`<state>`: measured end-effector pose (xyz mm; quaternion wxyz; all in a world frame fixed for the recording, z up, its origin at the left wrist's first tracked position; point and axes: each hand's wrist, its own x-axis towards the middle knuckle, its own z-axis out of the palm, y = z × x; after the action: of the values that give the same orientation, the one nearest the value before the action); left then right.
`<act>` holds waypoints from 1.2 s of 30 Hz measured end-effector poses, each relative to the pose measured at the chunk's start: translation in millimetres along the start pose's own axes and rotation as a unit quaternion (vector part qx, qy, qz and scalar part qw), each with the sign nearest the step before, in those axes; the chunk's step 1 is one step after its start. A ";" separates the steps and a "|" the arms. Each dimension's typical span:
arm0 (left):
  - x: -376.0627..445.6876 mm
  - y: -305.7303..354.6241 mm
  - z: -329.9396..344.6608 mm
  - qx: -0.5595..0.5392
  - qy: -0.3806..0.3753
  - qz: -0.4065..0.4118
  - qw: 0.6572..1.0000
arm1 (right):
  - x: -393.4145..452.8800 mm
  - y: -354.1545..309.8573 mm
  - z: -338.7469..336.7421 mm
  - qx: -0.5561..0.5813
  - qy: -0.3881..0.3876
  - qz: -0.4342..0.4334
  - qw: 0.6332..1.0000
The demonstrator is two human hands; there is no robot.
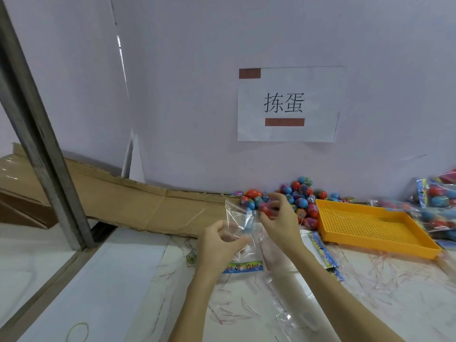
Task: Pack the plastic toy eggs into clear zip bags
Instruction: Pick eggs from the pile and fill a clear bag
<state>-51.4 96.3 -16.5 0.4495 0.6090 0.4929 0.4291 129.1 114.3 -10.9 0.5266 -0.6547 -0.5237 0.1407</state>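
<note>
My left hand [223, 239] pinches the near edge of a clear zip bag [240, 218], fingers curled on the film, so that the mouth stays lifted off the table [370, 292] and faces the eggs. My right hand [277, 215] holds a red egg [265, 210] in its fingertips, the other fingers spread loosely, just at the bag's opening; I judge this is the step of dropping the egg inside. Something bluish shows through the film, maybe an egg already in, but I cannot tell for sure. The pile of toy eggs [299, 196] lies against the wall, right behind my right hand, so the reach is short. The yellow tray [370, 228] sits beside the pile. Filled bags [436, 203] lie at the far right, and flat bags with printed headers [320, 250] wait under my forearm
</note>
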 end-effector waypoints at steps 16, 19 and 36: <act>-11.1 11.3 7.0 0.016 -0.114 0.051 0.992 | -53.2 -25.9 -52.4 0.234 0.008 -0.027 0.972; -10.7 11.0 8.8 0.005 -0.133 0.063 0.989 | -51.5 -25.0 -53.2 0.233 -0.018 -0.060 0.970; -9.1 10.1 14.0 0.019 -0.169 0.117 0.978 | -54.1 -24.9 -56.9 0.058 -0.107 -0.127 0.984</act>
<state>-37.0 84.5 -10.6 0.4616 0.7346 0.3434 0.3597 135.3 35.7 13.2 0.5180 -0.5326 -0.6468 0.1721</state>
